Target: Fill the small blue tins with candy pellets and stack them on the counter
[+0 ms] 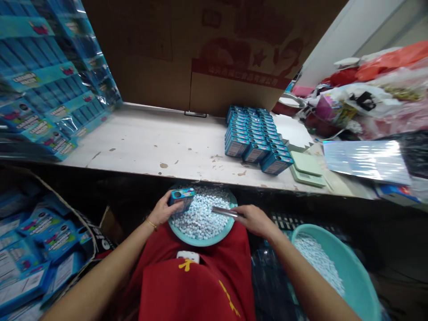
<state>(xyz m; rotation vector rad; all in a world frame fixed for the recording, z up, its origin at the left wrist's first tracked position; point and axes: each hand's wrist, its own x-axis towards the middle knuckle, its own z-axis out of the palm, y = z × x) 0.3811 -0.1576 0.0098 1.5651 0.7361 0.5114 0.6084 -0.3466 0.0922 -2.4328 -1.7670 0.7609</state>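
My left hand (163, 209) grips a small blue candy box (182, 199) by its side, over the left part of a turquoise basin (199, 243). The basin rests on my lap, full of small pale blue and white candies (202, 223). In my right hand (254, 219) is the handle of a metal scoop (223, 211), whose far end reaches over the candies. Whether the scoop's tip touches them or carries any, I cannot tell.
Rows of blue boxes (250, 133) stand on the white table (150, 142), beside a pale green scale (306, 167). Wrapped display packs (50, 84) are stacked at left. Flat blue cartons (40, 240) fill a bag at lower left. Another turquoise basin (354, 272) with candies sits at right.
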